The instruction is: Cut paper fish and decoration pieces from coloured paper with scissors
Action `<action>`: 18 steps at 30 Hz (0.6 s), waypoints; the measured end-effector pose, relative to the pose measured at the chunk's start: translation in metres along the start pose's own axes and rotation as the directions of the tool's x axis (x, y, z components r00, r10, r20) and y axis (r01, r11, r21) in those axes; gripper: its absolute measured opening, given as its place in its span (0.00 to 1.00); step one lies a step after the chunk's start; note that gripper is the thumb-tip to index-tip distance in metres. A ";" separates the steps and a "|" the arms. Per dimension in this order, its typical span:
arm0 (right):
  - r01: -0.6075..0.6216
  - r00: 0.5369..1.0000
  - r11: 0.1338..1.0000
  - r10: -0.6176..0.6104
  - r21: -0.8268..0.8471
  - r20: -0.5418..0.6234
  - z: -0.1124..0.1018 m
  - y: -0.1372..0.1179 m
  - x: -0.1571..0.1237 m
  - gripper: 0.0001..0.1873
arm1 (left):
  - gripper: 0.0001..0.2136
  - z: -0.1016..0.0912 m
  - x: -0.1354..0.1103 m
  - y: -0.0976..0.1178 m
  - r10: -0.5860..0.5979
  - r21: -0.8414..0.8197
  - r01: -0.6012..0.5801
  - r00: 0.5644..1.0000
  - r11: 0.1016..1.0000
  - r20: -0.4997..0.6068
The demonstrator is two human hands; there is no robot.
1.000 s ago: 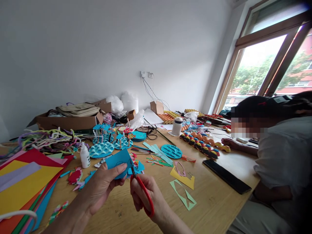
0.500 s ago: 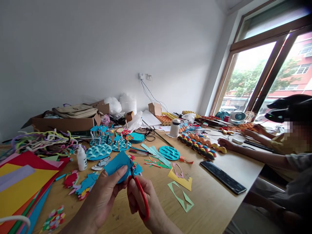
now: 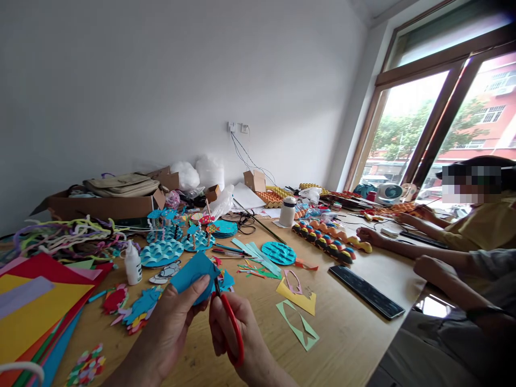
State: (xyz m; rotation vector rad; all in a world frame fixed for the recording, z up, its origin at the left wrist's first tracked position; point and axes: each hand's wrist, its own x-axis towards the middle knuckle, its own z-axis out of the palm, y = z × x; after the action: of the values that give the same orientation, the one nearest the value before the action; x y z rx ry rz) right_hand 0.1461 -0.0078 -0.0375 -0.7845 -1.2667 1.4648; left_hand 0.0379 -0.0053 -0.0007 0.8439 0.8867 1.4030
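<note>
My left hand (image 3: 171,322) pinches a piece of blue paper (image 3: 192,273) between thumb and fingers, holding it up above the wooden table (image 3: 355,333). My right hand (image 3: 237,338) is closed round the handles of red scissors (image 3: 230,322), whose blades point up into the lower right edge of the blue paper. Both hands are low in the middle of the view, close together.
Coloured paper sheets (image 3: 36,306) lie at the left, a glue bottle (image 3: 132,263) and blue wave discs (image 3: 161,251) behind my hands. Yellow and green offcuts (image 3: 298,301), a black ruler (image 3: 366,291) and a cardboard box (image 3: 100,203) are on the table. Two other people sit at the right.
The view has swung a little left and up. The person at the right has leaned back, revealing a second person behind. My hands keep the paper and scissors, shifted slightly left.
</note>
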 end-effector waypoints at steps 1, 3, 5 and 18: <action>-0.009 1.000 1.000 0.009 -0.005 -0.007 0.000 -0.001 0.000 0.26 | 0.06 0.000 0.000 0.000 0.005 0.013 -0.005 1.000 1.000 0.005; -0.026 1.000 1.000 0.026 -0.016 -0.013 0.000 -0.002 -0.001 0.27 | 0.06 -0.001 0.001 0.001 0.003 0.035 -0.003 1.000 0.999 0.011; -0.035 0.999 0.999 0.034 -0.026 -0.016 0.000 -0.002 -0.001 0.27 | 0.06 -0.002 0.001 0.002 -0.005 0.048 0.005 1.000 0.999 0.008; -0.023 0.999 1.000 0.023 -0.008 -0.026 -0.003 0.005 -0.004 0.27 | 0.09 0.006 -0.003 0.002 -0.005 0.106 0.005 1.000 0.994 -0.001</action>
State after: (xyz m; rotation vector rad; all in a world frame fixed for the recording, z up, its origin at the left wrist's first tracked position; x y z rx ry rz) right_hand 0.1487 -0.0099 -0.0439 -0.8236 -1.2484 1.4641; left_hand 0.0419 -0.0078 0.0039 0.9209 0.9705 1.3612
